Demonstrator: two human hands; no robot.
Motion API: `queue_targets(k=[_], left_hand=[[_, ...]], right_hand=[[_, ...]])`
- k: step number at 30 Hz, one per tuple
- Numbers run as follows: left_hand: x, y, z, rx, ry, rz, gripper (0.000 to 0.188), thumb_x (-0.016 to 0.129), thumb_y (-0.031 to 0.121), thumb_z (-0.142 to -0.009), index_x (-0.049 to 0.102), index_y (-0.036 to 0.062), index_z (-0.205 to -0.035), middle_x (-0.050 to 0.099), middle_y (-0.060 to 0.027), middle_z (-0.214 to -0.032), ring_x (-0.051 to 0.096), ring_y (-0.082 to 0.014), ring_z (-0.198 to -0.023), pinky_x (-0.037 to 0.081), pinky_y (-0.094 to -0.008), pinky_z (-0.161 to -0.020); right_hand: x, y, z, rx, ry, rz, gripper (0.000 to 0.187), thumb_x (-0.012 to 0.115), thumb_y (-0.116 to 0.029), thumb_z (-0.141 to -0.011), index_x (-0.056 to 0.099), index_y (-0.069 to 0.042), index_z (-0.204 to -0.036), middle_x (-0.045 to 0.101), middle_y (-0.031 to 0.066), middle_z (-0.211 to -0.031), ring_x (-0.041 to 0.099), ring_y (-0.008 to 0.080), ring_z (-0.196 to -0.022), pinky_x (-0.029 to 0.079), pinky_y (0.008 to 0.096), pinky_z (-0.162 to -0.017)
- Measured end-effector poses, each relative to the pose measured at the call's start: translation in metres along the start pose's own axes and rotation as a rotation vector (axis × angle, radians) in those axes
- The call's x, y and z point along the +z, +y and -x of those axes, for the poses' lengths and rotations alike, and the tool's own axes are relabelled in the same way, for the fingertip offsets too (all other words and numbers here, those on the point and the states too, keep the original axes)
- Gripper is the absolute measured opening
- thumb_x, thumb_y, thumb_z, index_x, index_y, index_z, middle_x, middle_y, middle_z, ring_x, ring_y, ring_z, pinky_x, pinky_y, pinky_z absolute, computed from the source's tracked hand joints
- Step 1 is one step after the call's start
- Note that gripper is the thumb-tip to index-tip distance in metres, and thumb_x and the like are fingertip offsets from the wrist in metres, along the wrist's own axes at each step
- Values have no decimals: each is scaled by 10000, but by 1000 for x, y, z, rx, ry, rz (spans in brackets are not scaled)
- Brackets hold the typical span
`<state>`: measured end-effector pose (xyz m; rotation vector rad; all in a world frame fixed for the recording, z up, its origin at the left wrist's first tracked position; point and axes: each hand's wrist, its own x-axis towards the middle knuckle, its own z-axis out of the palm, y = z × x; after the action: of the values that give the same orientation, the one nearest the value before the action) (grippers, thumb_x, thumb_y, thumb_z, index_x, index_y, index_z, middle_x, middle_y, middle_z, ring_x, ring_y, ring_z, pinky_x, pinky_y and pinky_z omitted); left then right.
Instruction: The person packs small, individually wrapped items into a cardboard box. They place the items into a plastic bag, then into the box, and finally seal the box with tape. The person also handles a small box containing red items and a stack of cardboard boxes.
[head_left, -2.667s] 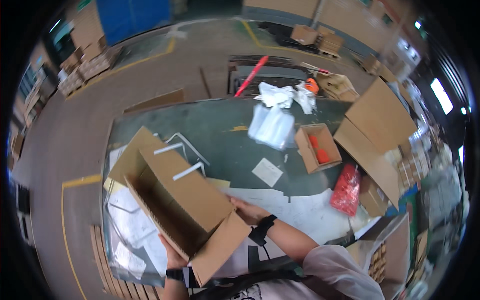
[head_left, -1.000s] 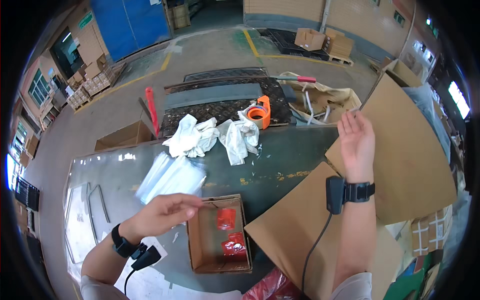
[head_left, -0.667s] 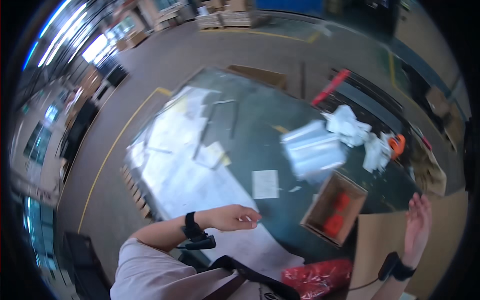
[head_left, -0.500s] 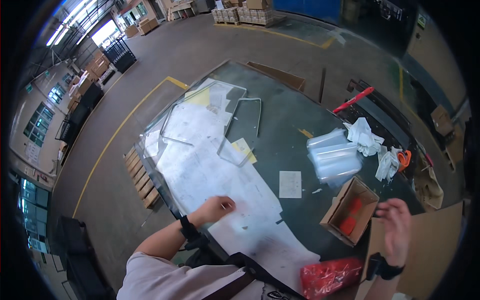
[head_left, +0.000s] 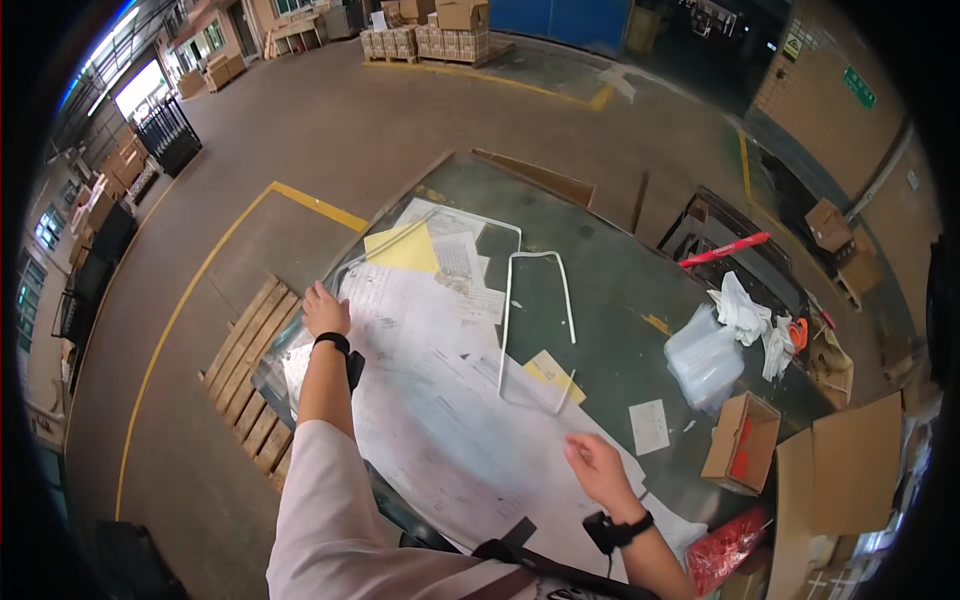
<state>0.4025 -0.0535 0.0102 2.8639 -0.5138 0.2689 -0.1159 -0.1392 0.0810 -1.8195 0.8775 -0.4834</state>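
- The white paper sheets [head_left: 440,400] lie spread flat over the near part of the dark green table [head_left: 620,280], their long run going from the far left corner down toward the person's body.
- The left hand [head_left: 325,310] reaches out to the table's left edge and rests on the far end of the sheets; the fingers look loosely curled, though the view is too small to say whether they pinch anything.
- The right hand [head_left: 597,468] lies open and flat on the near end of the sheets, holding nothing.
- The two hands are well apart, with the paper stretched between them.
- A bent white rod [head_left: 535,320] lies across the sheets, its open end toward the person, beside a yellow sheet [head_left: 405,250].
- To the right sit a small cardboard box [head_left: 742,442], a stack of clear bags [head_left: 703,360] and white rags [head_left: 745,312].
- Left of the table is a wooden pallet [head_left: 250,380] and open concrete floor.
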Motion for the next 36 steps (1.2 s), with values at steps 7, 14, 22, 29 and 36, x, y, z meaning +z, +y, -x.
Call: queue_targets(k=[7,14,22,29,36], left_hand=[[38,20,7,406,-356,286,169,562,172,-825,627,17,-809,627,-216,-787,603,-391,-743,479,-478,-667],[-2,115,145,820,-922,853,151,620,27,-779,599,-19,-921,565,-191,-898,565,-322,-717,455,-380,-584],[-44,43,73,341,-867,948,219,615,76,-876,622,8,-1085,614,-81,-1014,590,-118,-816,472,-221,-629],[-43,-16,84,85,-856,950,214,585,143,-932,622,18,-1103,642,-37,-890,545,-85,-762,461,-234,-664],[-55,10,102,194,-1025,938,217,602,107,-900,619,12,-1094,652,-82,-989,620,-147,-857,500,-271,-702]], right_hand=[[123,28,-172,31,276,573,552,623,-453,-826,552,78,-957,578,251,-903,569,362,-880,474,446,-727],[181,31,-249,251,158,245,344,567,-295,-835,569,39,-915,625,273,-908,614,426,-872,473,516,-735],[103,-20,-401,353,44,-291,215,493,-196,-919,599,-35,-825,578,82,-646,574,196,-596,451,356,-505],[-43,-181,-552,198,307,-351,499,542,-423,-937,532,1,-1199,618,127,-1074,590,147,-908,475,290,-785],[-77,-132,-356,-19,-78,-159,348,559,-257,-944,543,-30,-1207,649,61,-1026,564,93,-821,473,246,-715]])
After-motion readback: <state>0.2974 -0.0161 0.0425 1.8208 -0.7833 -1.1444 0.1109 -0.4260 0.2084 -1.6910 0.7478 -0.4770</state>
